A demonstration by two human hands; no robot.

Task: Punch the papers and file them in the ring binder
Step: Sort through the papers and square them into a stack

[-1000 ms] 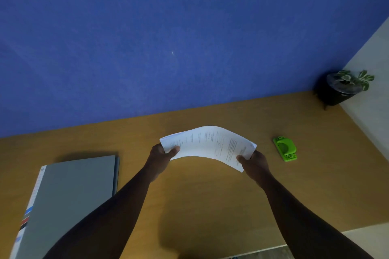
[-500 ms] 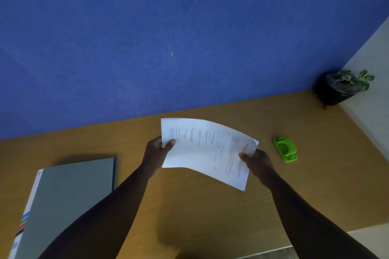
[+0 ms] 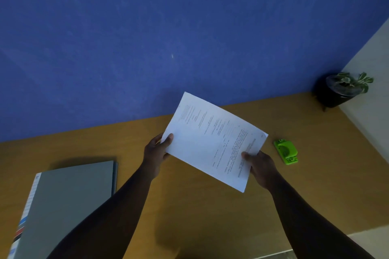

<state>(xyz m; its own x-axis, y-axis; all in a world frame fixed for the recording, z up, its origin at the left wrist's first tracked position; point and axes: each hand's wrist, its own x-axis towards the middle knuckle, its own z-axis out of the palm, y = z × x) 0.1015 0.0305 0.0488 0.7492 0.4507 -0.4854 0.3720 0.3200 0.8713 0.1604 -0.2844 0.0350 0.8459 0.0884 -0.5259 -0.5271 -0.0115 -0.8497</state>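
Fingers and thumbs of both hands pinch printed papers (image 3: 212, 143) above a wooden desk (image 3: 200, 212), the left hand (image 3: 156, 151) at one edge, the right hand (image 3: 260, 167) at the opposite edge. A closed grey ring binder (image 3: 67, 204) lies at left, partly cut off by the frame; a green hole punch (image 3: 286, 151) sits just right of the sheets, a potted plant (image 3: 341, 90) in the far corner. Print is too small to read.

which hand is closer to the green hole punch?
Right. The right hand grips the white papers beside the small green plastic hole punch; the left hand grips their far edge.
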